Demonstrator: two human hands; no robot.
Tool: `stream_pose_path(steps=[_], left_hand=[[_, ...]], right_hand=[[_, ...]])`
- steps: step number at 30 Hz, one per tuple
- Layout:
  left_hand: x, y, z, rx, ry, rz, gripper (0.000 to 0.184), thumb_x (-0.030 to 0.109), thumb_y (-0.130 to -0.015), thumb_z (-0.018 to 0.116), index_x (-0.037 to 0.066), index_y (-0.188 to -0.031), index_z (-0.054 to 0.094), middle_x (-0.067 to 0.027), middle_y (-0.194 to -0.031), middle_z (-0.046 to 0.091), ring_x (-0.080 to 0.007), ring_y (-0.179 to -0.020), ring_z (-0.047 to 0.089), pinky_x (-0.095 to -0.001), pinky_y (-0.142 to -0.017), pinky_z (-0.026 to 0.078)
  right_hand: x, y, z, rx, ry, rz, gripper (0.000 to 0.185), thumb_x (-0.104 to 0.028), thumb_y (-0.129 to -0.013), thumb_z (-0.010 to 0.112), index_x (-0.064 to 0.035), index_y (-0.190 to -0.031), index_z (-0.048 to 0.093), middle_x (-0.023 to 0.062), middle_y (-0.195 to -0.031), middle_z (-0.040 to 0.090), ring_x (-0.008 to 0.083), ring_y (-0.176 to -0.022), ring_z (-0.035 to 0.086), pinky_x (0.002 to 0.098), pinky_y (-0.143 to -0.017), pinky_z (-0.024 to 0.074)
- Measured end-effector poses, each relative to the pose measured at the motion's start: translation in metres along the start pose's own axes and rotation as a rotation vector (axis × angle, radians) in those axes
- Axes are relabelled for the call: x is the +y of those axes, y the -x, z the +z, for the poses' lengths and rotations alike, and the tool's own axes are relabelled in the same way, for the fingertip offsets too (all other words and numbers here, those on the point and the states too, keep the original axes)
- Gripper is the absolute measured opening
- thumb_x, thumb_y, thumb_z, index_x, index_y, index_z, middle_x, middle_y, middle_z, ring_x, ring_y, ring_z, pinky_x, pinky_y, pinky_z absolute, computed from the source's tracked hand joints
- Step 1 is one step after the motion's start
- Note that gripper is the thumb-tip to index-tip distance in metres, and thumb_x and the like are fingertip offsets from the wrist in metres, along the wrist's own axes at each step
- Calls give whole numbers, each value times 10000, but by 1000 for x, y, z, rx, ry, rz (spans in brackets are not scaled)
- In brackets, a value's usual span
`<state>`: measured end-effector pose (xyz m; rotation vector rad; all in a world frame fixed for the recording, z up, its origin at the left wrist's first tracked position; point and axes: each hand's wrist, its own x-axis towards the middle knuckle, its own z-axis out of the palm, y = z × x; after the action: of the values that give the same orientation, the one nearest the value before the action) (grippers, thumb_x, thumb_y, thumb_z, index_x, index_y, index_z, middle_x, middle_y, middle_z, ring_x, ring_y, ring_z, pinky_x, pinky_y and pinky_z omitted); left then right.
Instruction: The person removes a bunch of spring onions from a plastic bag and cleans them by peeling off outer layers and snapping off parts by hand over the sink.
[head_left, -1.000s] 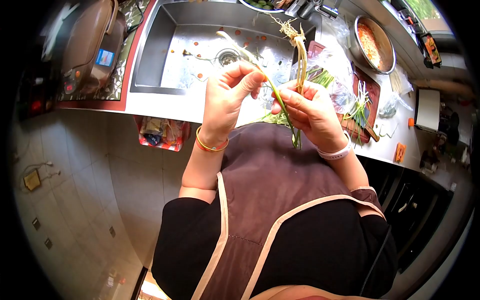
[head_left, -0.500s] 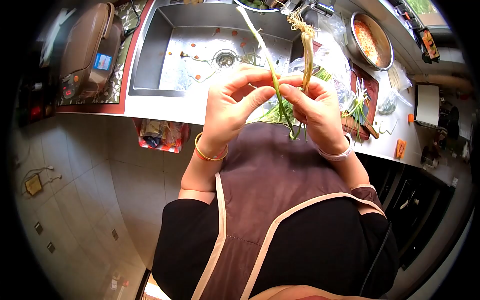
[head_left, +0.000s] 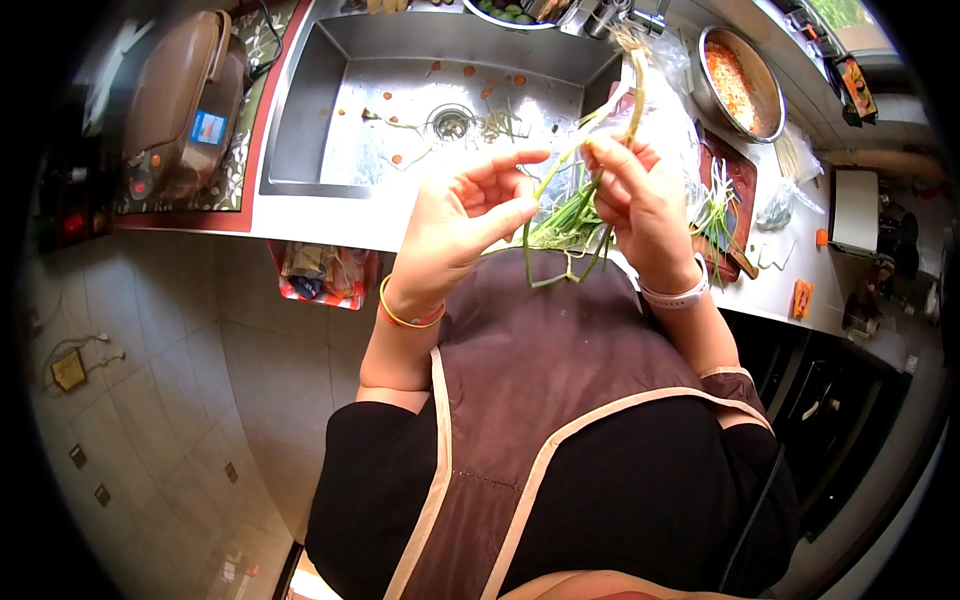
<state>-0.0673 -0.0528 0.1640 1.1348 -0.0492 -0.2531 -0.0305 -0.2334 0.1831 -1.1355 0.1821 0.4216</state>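
Observed scallions (head_left: pixel 637 100) pinched in right hand (head_left: pixel 645 200), upper centre, roots toward upper right, one stalk (head_left: pixel 563 157) slanting lower left to half-open left hand (head_left: pixel 460 215), grip there indeterminable.

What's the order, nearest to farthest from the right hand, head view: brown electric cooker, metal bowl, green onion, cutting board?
1. Green onion: in the right hand.
2. Cutting board: to its right.
3. Metal bowl: upper right.
4. Brown electric cooker: far left.
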Motion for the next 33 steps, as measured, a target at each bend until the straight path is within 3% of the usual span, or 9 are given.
stream_pose_path(steps=[2, 3, 4, 7, 12, 22, 26, 27, 33], left_hand=[[1, 3, -5, -46, 39, -43, 411, 3, -780, 615, -52, -1177, 528, 4, -744, 529, -46, -635, 473, -173, -560, 394], [1, 4, -10, -94, 63, -83, 419, 0, -780, 615, -45, -1187, 527, 14, -755, 533, -35, -644, 468, -166, -566, 378], [0, 6, -13, -143, 86, -124, 427, -2, -780, 615, -39, -1196, 526, 25, -766, 537, -25, -653, 463, -159, -573, 362], [-5, 11, -19, -148, 70, -129, 475, 14, -757, 621, -54, -1212, 505, 11, -739, 511, -38, -621, 439, -166, -550, 352], [-5, 17, -28, -153, 50, -118, 501, 30, -750, 630, -78, -1217, 485, -5, -716, 492, -47, -596, 433, -162, -534, 361], [-2, 25, -39, -114, 11, -139, 496, -20, -726, 573, -66, -1215, 504, 24, -736, 468, -40, -654, 409, -170, -569, 313], [-4, 25, -42, -115, 23, -130, 496, -19, -733, 578, -68, -1220, 499, 24, -743, 474, -43, -660, 415, -172, -581, 322], [-3, 26, -42, -91, 24, -147, 495, -15, -740, 583, -68, -1223, 496, 24, -744, 475, -44, -661, 417, -174, -584, 326], [-6, 25, -46, -42, 38, -161, 502, -5, -761, 596, -75, -1243, 472, 17, -757, 489, -44, -643, 406, -173, -564, 317]], right_hand=[[-4, -2, -5, 40, -60, -25, 143, -154, -867, 583, -26, -806, 562, -99, -489, 339, 1, -365, 218, 182, -355, 177], [-6, -6, -10, 53, -108, -43, 155, -161, -874, 558, -31, -790, 559, -80, -522, 375, -1, -374, 223, 180, -356, 178], [-10, -7, -10, 111, -123, -70, 136, -157, -877, 545, -29, -833, 550, -31, -631, 467, -2, -400, 244, 172, -358, 194], [-14, -19, -30, 55, -278, -72, 145, -150, -885, 527, -17, -945, 519, 45, -840, 549, 8, -434, 265, 153, -368, 235], [-22, -43, -49, 44, -423, -100, 109, -113, -887, 504, -6, -910, 507, 84, -837, 561, 16, -421, 273, 159, -357, 244], [-27, -78, -57, -17, -710, 81, 112, -56, -873, 491, 53, -857, 478, 139, -808, 567, 48, -385, 278, 171, -327, 256], [-30, -88, -60, 66, -716, 80, 83, -23, -835, 507, 52, -831, 470, 121, -776, 542, 39, -390, 272, 160, -325, 254], [-30, -91, -62, 30, -718, 71, 92, -14, -850, 514, 62, -817, 475, 152, -789, 563, 44, -390, 305, 170, -332, 255], [-25, -105, -60, 171, -644, 65, 108, 3, -826, 537, 80, -810, 463, 106, -700, 514, 52, -393, 272, 172, -320, 243]])
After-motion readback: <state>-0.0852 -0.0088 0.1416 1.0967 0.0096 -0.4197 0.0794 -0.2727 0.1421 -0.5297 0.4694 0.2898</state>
